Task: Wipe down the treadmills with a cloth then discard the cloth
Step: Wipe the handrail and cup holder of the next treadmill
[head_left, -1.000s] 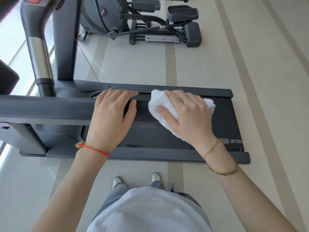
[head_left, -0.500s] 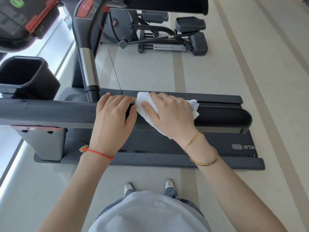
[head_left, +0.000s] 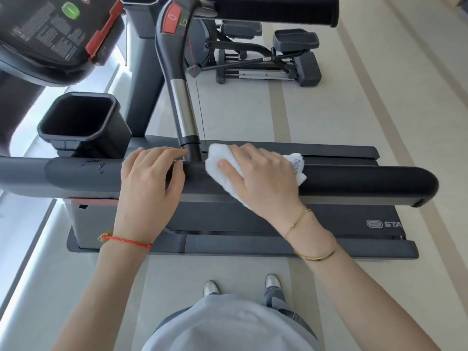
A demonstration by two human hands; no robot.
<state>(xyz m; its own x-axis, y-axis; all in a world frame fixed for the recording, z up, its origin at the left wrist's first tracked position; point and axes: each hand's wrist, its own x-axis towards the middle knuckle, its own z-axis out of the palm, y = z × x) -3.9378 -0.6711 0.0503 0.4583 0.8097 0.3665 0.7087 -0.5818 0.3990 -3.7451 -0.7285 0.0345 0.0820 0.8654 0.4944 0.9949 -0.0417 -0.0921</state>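
Observation:
I stand beside a dark grey treadmill (head_left: 342, 224), facing its near handrail (head_left: 367, 181). My right hand (head_left: 263, 178) holds a white cloth (head_left: 215, 168) wrapped over the top of this rail, just right of the chrome upright bar (head_left: 182, 102) that meets it. The cloth's printed tag sticks out past my fingers on the right. My left hand (head_left: 149, 188) grips the same rail just left of the upright, fingers curled over its far side and thumb on the near side. A small gap separates the two hands.
The console (head_left: 50, 34) with red trim and a black cup holder (head_left: 81, 120) are at upper left. The far handrail (head_left: 278, 8) crosses the top. An elliptical machine (head_left: 266, 59) stands on the pale striped floor beyond. My shoes (head_left: 211, 287) are close to the treadmill's side.
My right hand has slid the cloth left along the handrail, closer to my left hand and the upright. The view has tilted up, bringing the console and cup holder into sight.

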